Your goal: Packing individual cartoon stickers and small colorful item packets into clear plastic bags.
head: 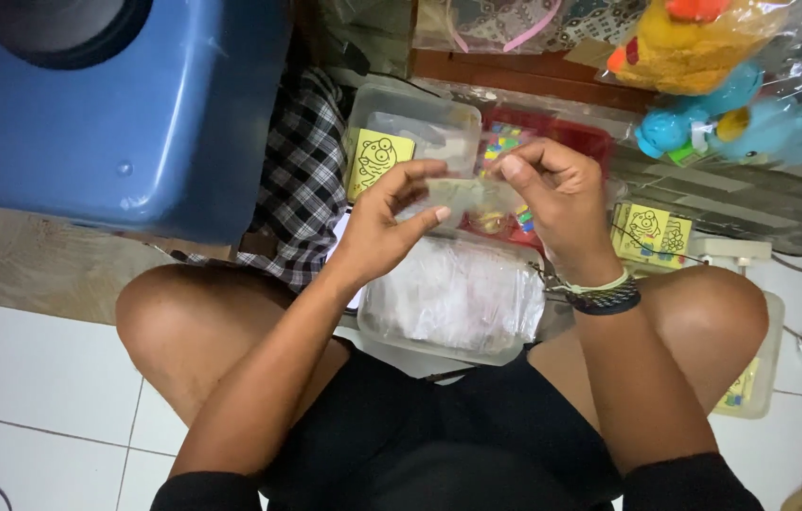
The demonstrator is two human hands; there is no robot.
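Both my hands hold a small clear plastic packet [473, 195] between them, above my lap. My left hand [384, 225] pinches its left end with thumb and fingers. My right hand [552, 194] grips its right end; a braided wristband sits on that wrist. Under the hands lies a clear plastic box [448, 303] filled with clear bags, resting between my knees. Beyond it a red tray [557, 132] holds small coloured pieces.
A blue plastic tub [117, 114] stands at the upper left on a wooden floor strip. A checked cloth [302, 180] lies beside it. Yellow picture cards [374, 159] sit in a clear container; more yellow cards [652, 232] lie right. Bagged plush toys [732, 85] hang upper right.
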